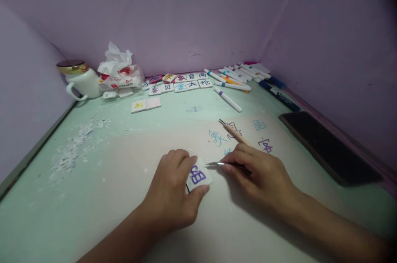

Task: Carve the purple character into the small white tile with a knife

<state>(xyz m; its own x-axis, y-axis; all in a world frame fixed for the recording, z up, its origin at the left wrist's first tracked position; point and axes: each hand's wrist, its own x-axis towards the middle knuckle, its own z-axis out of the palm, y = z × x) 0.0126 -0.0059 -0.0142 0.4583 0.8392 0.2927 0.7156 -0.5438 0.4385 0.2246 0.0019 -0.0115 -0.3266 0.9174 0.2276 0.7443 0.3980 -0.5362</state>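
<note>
My left hand [175, 190] grips a small white square tile [201, 178] by its edges, thumb at the near side and fingers at the far side. A purple character is marked on the tile's face, partly covered by my fingers. In my right hand [259, 172] is a craft knife [218, 164], held like a pen, its blade tip close to the tile's right edge; whether it touches I cannot tell. Beyond my right hand shows a wooden-handled tool [234, 132] with a thin dark tip. Its rear end is hidden by the hand.
White shavings [77, 145] are scattered at the left. Along the back are a lidded white mug [85, 83], a tissue pack [120, 77], several character tiles [181, 86], two separate tiles [146, 104] and several markers [232, 85]. A dark phone [328, 147] lies at the right.
</note>
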